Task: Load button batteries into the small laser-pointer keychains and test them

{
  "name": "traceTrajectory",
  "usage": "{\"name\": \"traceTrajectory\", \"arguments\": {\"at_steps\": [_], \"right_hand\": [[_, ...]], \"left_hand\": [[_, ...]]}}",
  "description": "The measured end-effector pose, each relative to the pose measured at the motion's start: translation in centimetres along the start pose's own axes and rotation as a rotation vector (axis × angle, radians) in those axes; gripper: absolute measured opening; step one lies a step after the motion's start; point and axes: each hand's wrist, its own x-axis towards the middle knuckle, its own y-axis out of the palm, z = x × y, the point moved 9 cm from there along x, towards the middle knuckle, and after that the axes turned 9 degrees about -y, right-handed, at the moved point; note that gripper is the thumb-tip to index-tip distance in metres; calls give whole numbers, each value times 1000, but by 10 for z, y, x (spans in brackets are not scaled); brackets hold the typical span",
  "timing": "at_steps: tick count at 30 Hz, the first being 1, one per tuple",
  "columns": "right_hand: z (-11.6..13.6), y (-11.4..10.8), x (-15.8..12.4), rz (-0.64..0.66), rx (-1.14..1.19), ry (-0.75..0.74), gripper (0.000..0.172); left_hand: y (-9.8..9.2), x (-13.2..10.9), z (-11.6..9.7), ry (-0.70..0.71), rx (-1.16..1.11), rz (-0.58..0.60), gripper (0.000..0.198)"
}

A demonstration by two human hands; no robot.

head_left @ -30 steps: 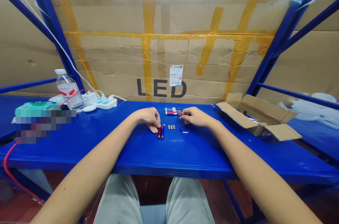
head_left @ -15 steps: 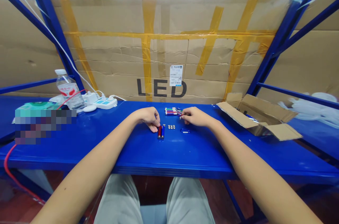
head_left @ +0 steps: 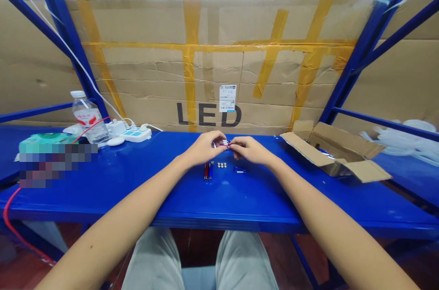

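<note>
My left hand point(head_left: 210, 146) and my right hand point(head_left: 247, 149) meet fingertip to fingertip above the table's middle, both closed in a pinch. A small red piece shows between the fingertips; my fingers hide most of it. Partly covered by my left hand, several slim metal flashlights point(head_left: 224, 142) lie just behind. Nearer to me, a red mini flashlight point(head_left: 206, 172) and a blue mini flashlight point(head_left: 211, 172) lie side by side. Several silver button cells point(head_left: 222, 165) form a small group to their right. A blue carabiner clip point(head_left: 239, 170) rests below my right hand.
An open cardboard box point(head_left: 331, 157) with items inside stands on the right of the blue table point(head_left: 219, 203). On the left are a plastic bottle point(head_left: 88, 118), a white power strip point(head_left: 136, 133) and a green packet point(head_left: 46, 140). Large cardboard point(head_left: 154, 75) backs the table.
My left hand has moved right and up, away from the red and blue flashlights, to meet my right hand. My right hand has shifted only slightly left.
</note>
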Motion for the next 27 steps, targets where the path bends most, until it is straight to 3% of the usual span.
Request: {"name": "traceTrajectory", "arguments": {"at_steps": [4, 9, 13, 20, 27], "right_hand": [[3, 7, 3, -11, 141, -3, 24], [-3, 3, 4, -82, 232, 24, 22], [-2, 6, 6, -101, 256, -4, 27], [1, -12, 4, -360, 300, -69, 23], [-3, -15, 6, -311, 155, -64, 13]], "left_hand": [[13, -3, -15, 94, 34, 0, 14], [6, 2, 2, -22, -55, -82, 10], [-1, 3, 9, -32, -178, -141, 9], [-5, 6, 24, -83, -356, -237, 5], [-3, 8, 23, -66, -381, -214, 9]]}}
